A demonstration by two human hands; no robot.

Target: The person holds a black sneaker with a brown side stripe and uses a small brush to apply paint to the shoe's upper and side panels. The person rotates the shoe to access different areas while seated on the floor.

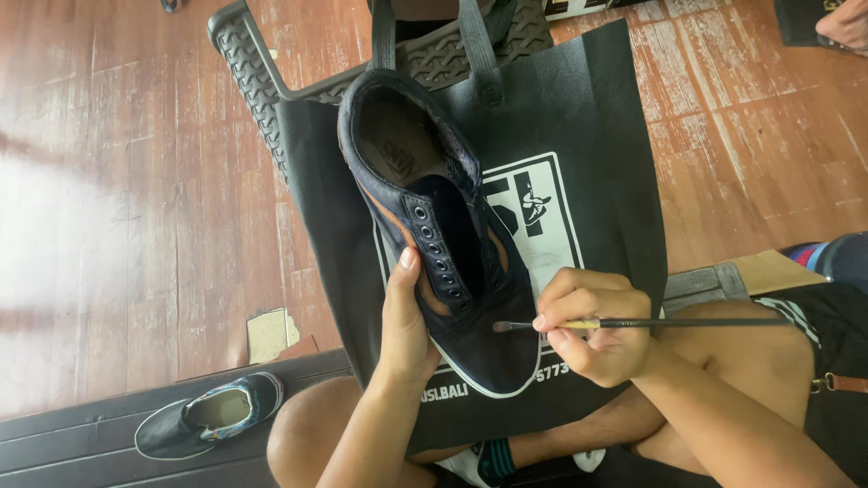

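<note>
While only 1 view is on record, the head camera, its entries run as follows.

Item 1: dark lace-less shoe (pixel 443 244), toe toward the person, opening tilted up to the camera. It lies over a black fabric bag (pixel 597 163) spread across the lap, which seems placed to shield the legs and floor from paint.

Item 2: left hand (pixel 404 316), wrapped around the shoe's side near the toe, thumb up along the eyelet row, fingers hidden beneath. The grip steadies the shoe and turns its upper to the brush.

Item 3: right hand (pixel 597 327), fingers pinched shut around a thin paintbrush (pixel 633 323), held like a pen. The bristle tip touches, or sits just off, the toe cap; which one cannot be told.

Item 4: second shoe (pixel 210 416), dark with a pale lining, on a dark board at lower left, well apart.

Item 5: black plastic stool (pixel 249 63) under the bag's top edge, on the worn red wooden floor (pixel 117 226).

Obstructions: bag handles near the heel only; nothing between brush and toe.
</note>
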